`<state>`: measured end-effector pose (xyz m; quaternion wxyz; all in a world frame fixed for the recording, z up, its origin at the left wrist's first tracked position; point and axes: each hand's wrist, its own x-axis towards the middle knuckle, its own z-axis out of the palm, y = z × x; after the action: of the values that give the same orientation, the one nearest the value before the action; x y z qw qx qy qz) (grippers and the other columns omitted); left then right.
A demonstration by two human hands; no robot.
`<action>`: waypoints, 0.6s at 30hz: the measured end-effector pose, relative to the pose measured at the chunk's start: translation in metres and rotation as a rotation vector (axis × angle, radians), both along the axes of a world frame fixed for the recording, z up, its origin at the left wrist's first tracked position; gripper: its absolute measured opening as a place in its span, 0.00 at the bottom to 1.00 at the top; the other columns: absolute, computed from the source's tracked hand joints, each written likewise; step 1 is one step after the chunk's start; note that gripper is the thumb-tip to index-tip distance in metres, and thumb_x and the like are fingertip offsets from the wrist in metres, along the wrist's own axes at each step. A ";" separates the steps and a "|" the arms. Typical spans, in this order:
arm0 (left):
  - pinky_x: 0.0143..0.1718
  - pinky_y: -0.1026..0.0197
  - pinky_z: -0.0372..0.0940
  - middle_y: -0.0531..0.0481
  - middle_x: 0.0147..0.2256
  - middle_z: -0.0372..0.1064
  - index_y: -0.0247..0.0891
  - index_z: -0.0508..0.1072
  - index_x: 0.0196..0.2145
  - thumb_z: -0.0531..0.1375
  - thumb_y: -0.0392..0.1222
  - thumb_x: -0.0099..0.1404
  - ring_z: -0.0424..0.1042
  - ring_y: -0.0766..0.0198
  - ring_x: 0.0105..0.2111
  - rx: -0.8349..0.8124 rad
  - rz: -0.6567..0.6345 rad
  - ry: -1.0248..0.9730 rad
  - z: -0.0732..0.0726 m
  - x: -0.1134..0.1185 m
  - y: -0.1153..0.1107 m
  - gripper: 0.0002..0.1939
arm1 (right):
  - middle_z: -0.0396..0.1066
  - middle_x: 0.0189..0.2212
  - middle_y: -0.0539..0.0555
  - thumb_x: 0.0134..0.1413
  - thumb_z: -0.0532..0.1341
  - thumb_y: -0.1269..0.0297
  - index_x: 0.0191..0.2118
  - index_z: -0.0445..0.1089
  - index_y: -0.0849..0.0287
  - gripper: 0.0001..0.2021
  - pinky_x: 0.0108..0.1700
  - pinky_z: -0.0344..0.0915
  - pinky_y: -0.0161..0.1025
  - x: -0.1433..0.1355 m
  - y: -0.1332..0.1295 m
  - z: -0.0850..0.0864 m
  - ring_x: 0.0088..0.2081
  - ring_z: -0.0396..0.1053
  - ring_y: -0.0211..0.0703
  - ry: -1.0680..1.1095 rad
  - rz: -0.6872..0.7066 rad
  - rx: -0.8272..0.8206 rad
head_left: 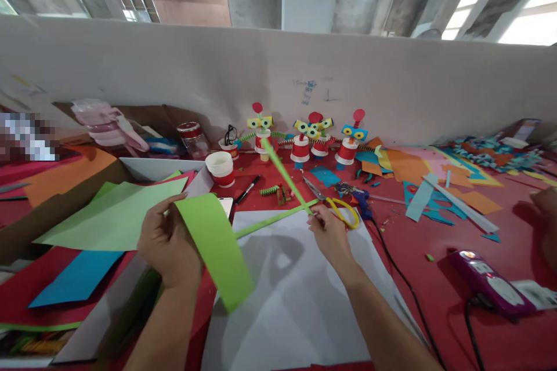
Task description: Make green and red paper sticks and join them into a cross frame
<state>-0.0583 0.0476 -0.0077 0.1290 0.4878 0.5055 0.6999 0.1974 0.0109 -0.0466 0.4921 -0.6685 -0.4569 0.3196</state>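
Note:
Between the fingers and thumb of my left hand [169, 240] is a wide rectangle of bright green paper [213, 246], hanging down at a tilt. My right hand [328, 235] pinches narrow green paper strips where they meet. One strip [285, 171] slants up and away to the left; another strip [274, 221] runs left, low over the white sheet [287, 290], and its far end passes behind the green rectangle. Just past my right hand lie scissors [354, 222] with yellow handles. Close by them is a blue glue gun [364, 204].
Several paper-cup figures [300, 151] stand along the back wall. To the left are a white cup [220, 168], a black marker [248, 188] and a box [102, 330] of coloured paper. Paper scraps [474, 200] and a purple power strip [491, 284] with cords lie right. Another person's hand [546, 206] shows there.

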 end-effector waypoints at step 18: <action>0.45 0.57 0.68 0.50 0.36 0.74 0.41 0.74 0.30 0.62 0.50 0.59 0.73 0.59 0.40 -0.235 -0.497 -0.457 0.003 0.028 -0.012 0.10 | 0.75 0.28 0.53 0.60 0.57 0.69 0.36 0.76 0.55 0.10 0.39 0.51 0.45 -0.007 -0.003 -0.001 0.34 0.67 0.46 -1.204 -0.074 0.310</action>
<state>-0.0301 0.0356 -0.0046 0.4602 0.4085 0.4065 0.6753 0.1902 0.0075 -0.0473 0.2503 -0.6677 -0.6717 -0.2008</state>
